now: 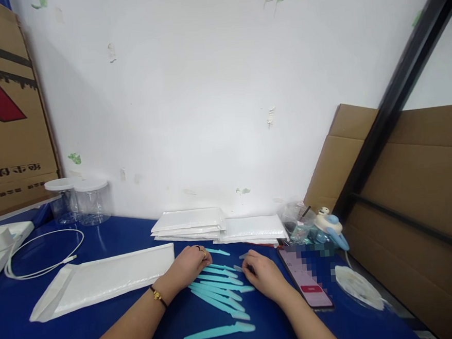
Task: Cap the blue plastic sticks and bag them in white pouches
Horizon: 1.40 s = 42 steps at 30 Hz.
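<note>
Several turquoise eyebrow razors [219,290] with pale, translucent blade ends lie fanned on the blue table, handles to the left. A separate eyebrow razor [218,332] rests nearest me. My left hand [192,266] is closed at the handle ends of the farther razors, its fingertips seemingly pinching one. My right hand [263,274] is curled by the blade ends, fingers bent together. Small translucent pieces [237,268] show at its fingertips; whether they are held is unclear. Left of my left hand lies a white padded mailer [113,279] with its flap open.
Stacked padded mailers [189,223] stand against the wall, with more mailers [253,228] beside them. A phone [307,282] lies right of my right hand. Clear jars [92,202] and a white cable [40,234] are at left. A blue-white figure [328,227] sits at right.
</note>
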Each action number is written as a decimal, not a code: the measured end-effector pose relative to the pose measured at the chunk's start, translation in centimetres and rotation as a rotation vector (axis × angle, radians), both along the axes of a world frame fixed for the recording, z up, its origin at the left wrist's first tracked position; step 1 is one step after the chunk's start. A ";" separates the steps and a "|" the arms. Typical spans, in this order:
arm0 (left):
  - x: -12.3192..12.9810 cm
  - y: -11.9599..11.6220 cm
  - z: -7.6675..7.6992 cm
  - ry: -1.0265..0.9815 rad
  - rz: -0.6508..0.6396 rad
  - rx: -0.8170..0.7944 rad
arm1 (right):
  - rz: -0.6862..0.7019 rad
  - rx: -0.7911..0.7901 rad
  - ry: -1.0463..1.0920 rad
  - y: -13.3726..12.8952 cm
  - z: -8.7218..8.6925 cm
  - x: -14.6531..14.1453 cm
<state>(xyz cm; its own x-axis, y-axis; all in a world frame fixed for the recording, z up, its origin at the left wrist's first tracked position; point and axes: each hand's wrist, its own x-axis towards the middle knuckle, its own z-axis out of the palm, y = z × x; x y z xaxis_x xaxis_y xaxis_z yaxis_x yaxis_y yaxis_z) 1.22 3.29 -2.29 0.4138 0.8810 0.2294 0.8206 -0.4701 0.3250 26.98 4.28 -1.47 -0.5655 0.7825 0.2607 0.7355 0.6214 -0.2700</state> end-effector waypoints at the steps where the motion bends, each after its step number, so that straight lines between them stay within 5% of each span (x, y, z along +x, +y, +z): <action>1: 0.0 0.0 0.0 0.004 0.000 -0.002 | 0.002 -0.003 0.003 0.0 0.0 0.0; 42: 0.5 -0.5 0.2 -0.119 -0.035 -0.044 | 0.059 -0.160 0.239 0.5 -1.0 0.0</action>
